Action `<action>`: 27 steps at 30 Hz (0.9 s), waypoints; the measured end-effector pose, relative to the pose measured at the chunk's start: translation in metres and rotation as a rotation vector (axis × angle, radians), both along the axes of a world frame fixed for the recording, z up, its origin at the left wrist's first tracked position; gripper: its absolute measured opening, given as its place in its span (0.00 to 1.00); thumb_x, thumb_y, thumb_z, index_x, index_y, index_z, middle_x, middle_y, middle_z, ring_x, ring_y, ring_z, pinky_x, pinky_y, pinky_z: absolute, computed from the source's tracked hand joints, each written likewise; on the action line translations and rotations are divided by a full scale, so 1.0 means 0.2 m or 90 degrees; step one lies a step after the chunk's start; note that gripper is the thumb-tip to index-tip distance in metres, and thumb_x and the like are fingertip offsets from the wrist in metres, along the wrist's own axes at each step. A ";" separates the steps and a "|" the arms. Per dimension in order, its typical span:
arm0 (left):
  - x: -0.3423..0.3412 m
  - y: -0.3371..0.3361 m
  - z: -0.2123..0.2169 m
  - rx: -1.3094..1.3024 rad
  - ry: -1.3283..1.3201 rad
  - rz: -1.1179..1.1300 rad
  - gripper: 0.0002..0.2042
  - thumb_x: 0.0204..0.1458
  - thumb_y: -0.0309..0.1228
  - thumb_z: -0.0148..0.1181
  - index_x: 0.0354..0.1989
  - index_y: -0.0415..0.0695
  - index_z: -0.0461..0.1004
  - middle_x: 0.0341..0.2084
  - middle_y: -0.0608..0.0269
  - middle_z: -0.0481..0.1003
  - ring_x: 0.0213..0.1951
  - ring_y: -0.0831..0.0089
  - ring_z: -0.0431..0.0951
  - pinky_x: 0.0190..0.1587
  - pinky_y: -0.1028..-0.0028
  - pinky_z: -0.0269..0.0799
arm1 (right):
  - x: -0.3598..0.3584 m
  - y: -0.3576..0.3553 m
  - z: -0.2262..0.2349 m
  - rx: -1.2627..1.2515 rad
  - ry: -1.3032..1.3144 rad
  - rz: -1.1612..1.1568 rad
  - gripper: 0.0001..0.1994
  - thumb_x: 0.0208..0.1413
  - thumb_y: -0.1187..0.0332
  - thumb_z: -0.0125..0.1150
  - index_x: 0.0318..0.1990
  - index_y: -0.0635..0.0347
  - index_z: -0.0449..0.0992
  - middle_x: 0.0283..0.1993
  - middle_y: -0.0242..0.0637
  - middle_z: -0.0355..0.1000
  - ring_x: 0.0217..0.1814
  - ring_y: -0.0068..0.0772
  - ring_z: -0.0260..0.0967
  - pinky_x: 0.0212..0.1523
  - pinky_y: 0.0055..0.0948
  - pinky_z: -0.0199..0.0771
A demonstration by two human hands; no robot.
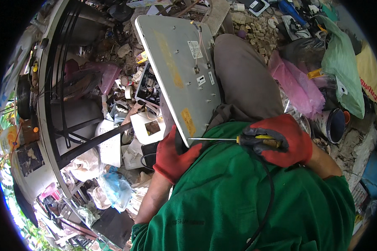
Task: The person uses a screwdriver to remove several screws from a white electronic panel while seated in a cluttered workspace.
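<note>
Two hands in red gloves work at a scrapyard seat: the left hand (174, 155) is closed around the lower corner of a grey metal panel (178, 71), bracing it tilted against the person's knee (241, 77), apparently to keep its edge steady. The right hand (285, 140) is wrapped tight around the black-and-yellow handle of a screwdriver (238, 140), its thin shaft lying level with the tip touching the panel's bottom edge. Plastic bags (297, 85) and broken white casings (146, 127) crowd the ground around them.

gloves (285, 138) red | panel (178, 71) grey, yellow-stained | shirt (238, 201) green | bag (297, 85) pink
</note>
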State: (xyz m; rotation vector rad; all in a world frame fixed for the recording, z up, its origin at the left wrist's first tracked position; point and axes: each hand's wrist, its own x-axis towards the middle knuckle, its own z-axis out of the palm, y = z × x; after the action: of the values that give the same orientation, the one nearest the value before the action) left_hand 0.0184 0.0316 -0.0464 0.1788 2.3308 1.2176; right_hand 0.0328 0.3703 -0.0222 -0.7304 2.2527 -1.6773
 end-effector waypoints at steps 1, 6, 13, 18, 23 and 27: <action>0.00 0.01 -0.01 0.015 0.019 0.013 0.34 0.45 0.34 0.73 0.62 0.37 0.67 0.46 0.45 0.80 0.50 0.54 0.82 0.53 0.62 0.76 | 0.00 0.00 0.00 -0.002 -0.004 0.001 0.25 0.45 0.66 0.69 0.53 0.64 0.76 0.46 0.46 0.79 0.44 0.48 0.80 0.43 0.38 0.80; -0.05 0.10 0.07 -0.009 0.056 -0.007 0.30 0.47 0.34 0.71 0.58 0.37 0.68 0.44 0.44 0.80 0.46 0.49 0.83 0.49 0.60 0.78 | 0.02 0.00 -0.01 -0.002 -0.011 -0.005 0.24 0.45 0.67 0.70 0.52 0.64 0.77 0.46 0.46 0.80 0.43 0.48 0.81 0.43 0.38 0.81; -0.03 0.06 0.04 -0.069 0.105 -0.059 0.30 0.54 0.36 0.65 0.62 0.37 0.61 0.43 0.40 0.79 0.44 0.41 0.81 0.46 0.54 0.78 | 0.02 -0.03 0.04 0.004 -0.019 -0.021 0.22 0.47 0.67 0.68 0.51 0.65 0.77 0.43 0.46 0.80 0.41 0.46 0.81 0.41 0.37 0.81; -0.03 0.07 0.06 -0.108 0.064 -0.061 0.32 0.56 0.39 0.62 0.63 0.34 0.58 0.42 0.35 0.78 0.43 0.37 0.80 0.47 0.51 0.77 | -0.03 -0.04 0.20 0.073 -0.192 0.009 0.23 0.52 0.68 0.60 0.55 0.69 0.73 0.44 0.48 0.80 0.43 0.43 0.80 0.46 0.35 0.79; -0.04 0.08 0.06 -0.114 0.061 -0.064 0.34 0.57 0.39 0.61 0.65 0.32 0.54 0.43 0.34 0.78 0.44 0.37 0.79 0.47 0.50 0.76 | -0.02 -0.05 0.18 -0.068 -0.350 -0.031 0.14 0.62 0.69 0.55 0.51 0.66 0.76 0.32 0.37 0.75 0.28 0.27 0.71 0.30 0.29 0.70; -0.02 0.06 0.03 -0.102 0.077 -0.089 0.35 0.58 0.37 0.59 0.68 0.33 0.49 0.43 0.34 0.78 0.44 0.37 0.80 0.47 0.50 0.76 | -0.12 -0.05 0.32 -0.111 -0.843 -0.055 0.13 0.66 0.66 0.53 0.50 0.65 0.76 0.30 0.29 0.72 0.26 0.17 0.65 0.26 0.22 0.64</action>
State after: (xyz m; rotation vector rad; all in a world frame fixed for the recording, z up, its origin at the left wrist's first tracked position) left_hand 0.0139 0.0439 -0.0396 0.3618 2.4607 0.9731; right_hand 0.0078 0.3612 0.0411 0.4243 1.1845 -1.6045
